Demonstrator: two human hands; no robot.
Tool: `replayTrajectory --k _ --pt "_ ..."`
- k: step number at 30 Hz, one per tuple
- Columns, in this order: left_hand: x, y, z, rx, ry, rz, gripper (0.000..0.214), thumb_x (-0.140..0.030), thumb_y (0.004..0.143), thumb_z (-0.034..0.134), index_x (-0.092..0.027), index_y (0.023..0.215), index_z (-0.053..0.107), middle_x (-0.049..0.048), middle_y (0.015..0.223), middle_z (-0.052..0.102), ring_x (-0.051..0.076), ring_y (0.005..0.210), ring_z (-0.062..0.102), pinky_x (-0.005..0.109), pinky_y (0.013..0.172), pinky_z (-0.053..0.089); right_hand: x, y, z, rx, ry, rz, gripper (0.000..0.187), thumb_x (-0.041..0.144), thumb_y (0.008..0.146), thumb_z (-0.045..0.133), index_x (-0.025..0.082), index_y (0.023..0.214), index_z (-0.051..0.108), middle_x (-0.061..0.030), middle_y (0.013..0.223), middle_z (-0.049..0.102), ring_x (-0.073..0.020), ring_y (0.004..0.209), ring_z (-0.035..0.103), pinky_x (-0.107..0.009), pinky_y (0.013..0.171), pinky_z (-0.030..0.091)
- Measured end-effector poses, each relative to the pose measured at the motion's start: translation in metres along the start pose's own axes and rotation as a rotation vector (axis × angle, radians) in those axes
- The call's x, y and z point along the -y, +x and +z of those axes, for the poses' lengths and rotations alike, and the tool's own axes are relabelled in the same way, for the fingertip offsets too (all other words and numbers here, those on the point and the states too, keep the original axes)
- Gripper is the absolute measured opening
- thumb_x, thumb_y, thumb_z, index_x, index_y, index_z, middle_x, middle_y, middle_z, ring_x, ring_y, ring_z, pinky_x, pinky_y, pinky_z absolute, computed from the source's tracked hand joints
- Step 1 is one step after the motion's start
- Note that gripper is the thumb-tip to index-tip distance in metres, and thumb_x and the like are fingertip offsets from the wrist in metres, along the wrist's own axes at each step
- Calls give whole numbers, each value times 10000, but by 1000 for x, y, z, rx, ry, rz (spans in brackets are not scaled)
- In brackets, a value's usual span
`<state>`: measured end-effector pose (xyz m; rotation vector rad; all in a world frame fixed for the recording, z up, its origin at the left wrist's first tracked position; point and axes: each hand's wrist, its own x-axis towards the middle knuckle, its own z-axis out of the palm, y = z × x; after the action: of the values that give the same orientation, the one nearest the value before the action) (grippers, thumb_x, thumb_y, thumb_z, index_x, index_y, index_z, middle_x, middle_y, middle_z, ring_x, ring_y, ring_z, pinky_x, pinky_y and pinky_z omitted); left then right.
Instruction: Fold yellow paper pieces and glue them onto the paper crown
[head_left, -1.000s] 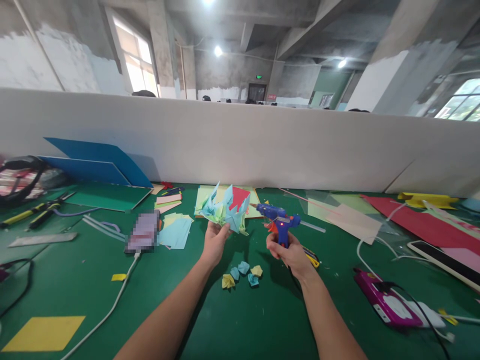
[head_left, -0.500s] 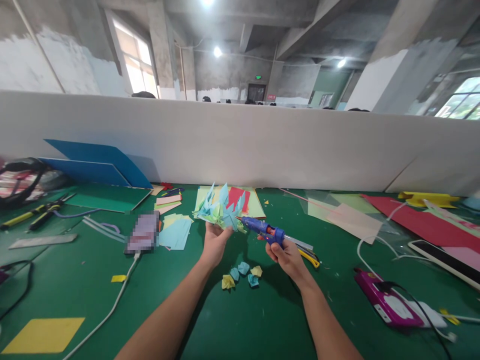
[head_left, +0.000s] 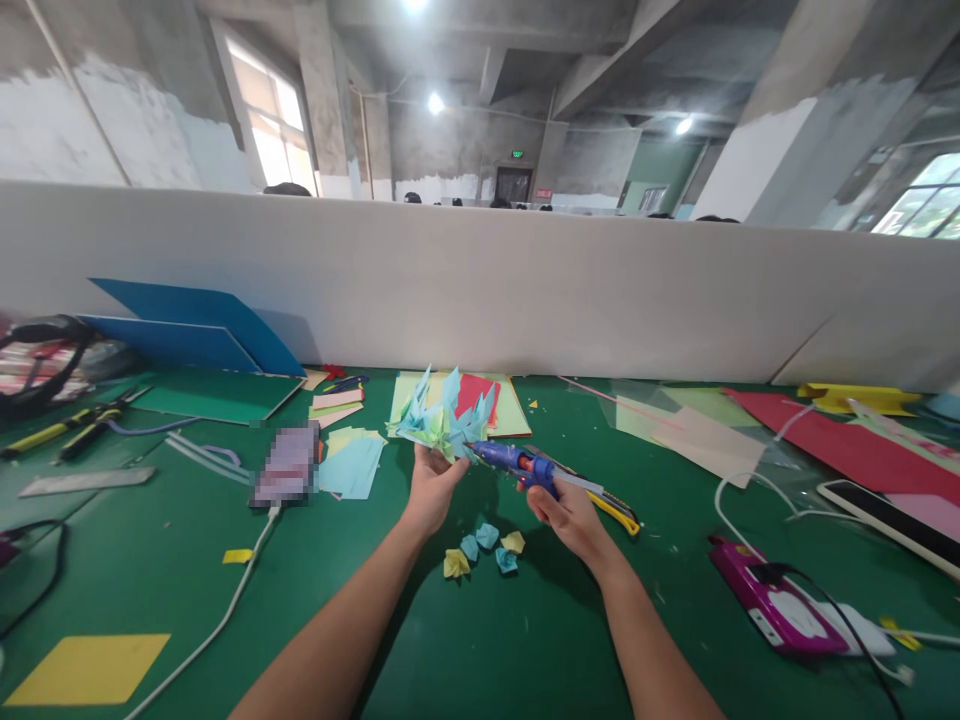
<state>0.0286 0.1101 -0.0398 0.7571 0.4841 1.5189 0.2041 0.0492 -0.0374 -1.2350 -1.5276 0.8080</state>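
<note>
My left hand [head_left: 433, 492] is closed around the underside of a folded-paper piece [head_left: 442, 425] with pointed light-blue and pale-green petals, held up off the table. In my right hand [head_left: 564, 512] is a blue hot glue gun [head_left: 517, 462], its fingers wrapped round the handle. The gun's nozzle points left into the lower right of the paper piece; whether the tip touches it I cannot tell. A clear glue stick [head_left: 576, 481] juts from the gun's back. Below the hands lie several small folded paper pieces, blue [head_left: 487, 537] and yellow [head_left: 456, 564].
Behind the paper piece lie a red sheet [head_left: 478, 392] and pale sheets. A yellow cutter knife [head_left: 619, 515] lies beside my right hand. To the left are a phone [head_left: 285, 467] on a cable and blue paper slips [head_left: 360, 470]. A magenta power bank [head_left: 776, 595] sits right. A white partition [head_left: 525, 290] stands behind.
The glue gun has shifted slightly left and turned, its nozzle moving lower along the paper piece's right side. The paper piece has tilted a little; my left hand stays nearly in place.
</note>
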Motion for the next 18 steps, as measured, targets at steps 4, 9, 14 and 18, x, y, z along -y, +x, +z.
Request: replayTrajectory --k 4,9,14,18 --pt "3 1 -2 -2 5 3 674 -77 505 842 -288 1071 544 -5 1069 704 161 1006 654 286 920 464 -3 1 0 -17 -40 -10 644 817 707 438 183 654 538 34 481 433 -111 451 396 -246 452 321" --pt "5 2 -4 -5 8 6 674 -95 502 846 -275 1077 544 25 1084 695 180 1011 649 301 907 466 -1 2 0 -34 -86 -17 649 836 705 403 204 582 481 28 467 426 -116 446 396 -244 437 311" --pt "5 2 -5 -6 13 5 692 -98 505 846 -285 1097 541 16 1081 694 180 1030 639 303 924 445 2 2 -2 -41 -120 -23 644 842 700 395 215 562 451 30 464 416 -119 434 403 -254 444 329" --pt "4 2 -3 2 12 6 681 -94 502 848 -283 1085 551 15 1088 701 182 1044 639 304 935 449 4 2 -2 -31 -125 -30 637 843 702 388 222 573 446 29 468 420 -124 437 408 -262 454 341"
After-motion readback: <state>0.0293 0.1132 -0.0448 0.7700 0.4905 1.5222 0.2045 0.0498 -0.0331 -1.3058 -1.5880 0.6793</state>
